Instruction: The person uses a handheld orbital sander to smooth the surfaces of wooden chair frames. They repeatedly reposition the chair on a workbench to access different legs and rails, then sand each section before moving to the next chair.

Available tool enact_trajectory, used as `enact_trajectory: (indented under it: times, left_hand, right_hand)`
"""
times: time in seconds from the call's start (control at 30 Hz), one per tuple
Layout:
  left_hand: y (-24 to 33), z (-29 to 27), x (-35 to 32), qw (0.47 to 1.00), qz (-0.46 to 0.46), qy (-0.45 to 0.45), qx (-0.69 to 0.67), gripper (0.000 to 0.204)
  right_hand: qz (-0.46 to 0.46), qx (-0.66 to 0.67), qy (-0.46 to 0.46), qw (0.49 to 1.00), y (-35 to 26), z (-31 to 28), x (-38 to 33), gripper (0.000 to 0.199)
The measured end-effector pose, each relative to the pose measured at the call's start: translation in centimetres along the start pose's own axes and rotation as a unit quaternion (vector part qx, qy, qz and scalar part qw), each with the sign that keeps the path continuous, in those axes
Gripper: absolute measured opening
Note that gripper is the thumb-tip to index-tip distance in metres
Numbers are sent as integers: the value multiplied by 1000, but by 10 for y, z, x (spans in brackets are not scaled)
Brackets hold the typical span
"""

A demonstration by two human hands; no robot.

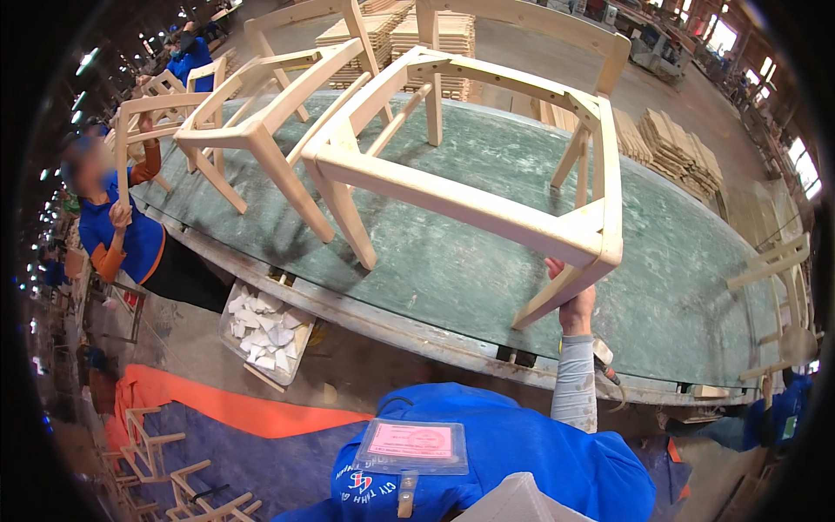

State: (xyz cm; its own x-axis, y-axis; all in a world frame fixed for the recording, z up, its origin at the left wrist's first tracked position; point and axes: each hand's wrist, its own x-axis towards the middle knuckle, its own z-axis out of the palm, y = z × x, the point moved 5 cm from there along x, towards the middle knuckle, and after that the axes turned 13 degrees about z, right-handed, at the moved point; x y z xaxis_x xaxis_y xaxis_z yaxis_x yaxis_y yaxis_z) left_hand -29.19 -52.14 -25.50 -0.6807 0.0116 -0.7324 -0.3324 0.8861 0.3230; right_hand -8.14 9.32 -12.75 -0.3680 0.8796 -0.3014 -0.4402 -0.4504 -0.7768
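An unfinished pale wooden chair frame (pixel 452 202), with no seat panel, stands upright on a green-topped table (pixel 435 291). My right hand (pixel 574 304), in a grey sleeve, is closed around its near right leg, just below the seat rail. The thumb side shows beside the leg, while the other fingers are partly hidden by it. My left hand is out of the picture. A second similar chair frame (pixel 294 191) stands close on the left, its legs beside the first one's.
At the left a co-worker (pixel 130 235) holds another chair frame. A bin of white offcuts (pixel 268 335) sits below the table edge. Near my forearm lies a partly hidden tool (pixel 606 365). Wooden boards (pixel 678 152) are stacked beyond the table; more frames (pixel 783 270) stand far right.
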Motion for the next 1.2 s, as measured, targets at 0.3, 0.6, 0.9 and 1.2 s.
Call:
enact_trajectory:
  times: [0.3,0.6,0.9,1.2]
  left_hand:
    - [12,15,-20,1000,11,5,-11,50]
    - [76,57,-24,994,100,-31,-20,49]
    - [337,144,-102,774,599,-155,-136,57]
    - [369,193,-172,662,695,-122,-252,60]
  right_hand:
    - [-62,-123,-68,988,-3,7,-12,41]
    - [127,20,-90,988,32,36,-54,57]
    - [92,186,-79,975,-59,23,155,32]
    - [87,323,-33,942,-44,16,102,20]
